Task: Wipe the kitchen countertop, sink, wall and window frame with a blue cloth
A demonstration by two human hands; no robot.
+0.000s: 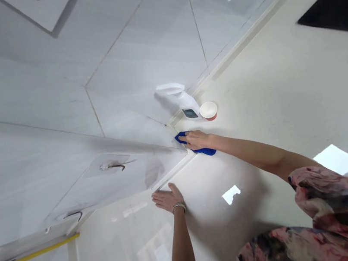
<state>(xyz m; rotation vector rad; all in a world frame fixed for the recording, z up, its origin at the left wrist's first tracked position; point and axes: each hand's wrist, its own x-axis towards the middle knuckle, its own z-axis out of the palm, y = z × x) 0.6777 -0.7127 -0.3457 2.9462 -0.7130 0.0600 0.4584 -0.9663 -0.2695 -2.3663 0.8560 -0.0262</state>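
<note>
My right hand (197, 140) presses a blue cloth (208, 151) against the raised edge where the countertop meets the tiled wall corner. Part of the cloth is hidden under the palm and fingers. Lower down, my left hand (167, 199) lies flat on the pale countertop (208, 182), fingers stretched out beside the wall's edge, with a bracelet (178, 208) at the wrist. Just beyond the cloth stand a white bottle with a dark label (186, 106) and a small bowl, white inside and reddish outside (208, 110).
Grey-white tiles (137, 61) cover the wall, which juts out at the left. Two hooks, one brown (117, 166) and one lower (75, 215), stick out from it. A white socket plate (45, 10) is above. A black cooktop (338, 5) lies far right; a yellow pipe (32, 255) runs lower left.
</note>
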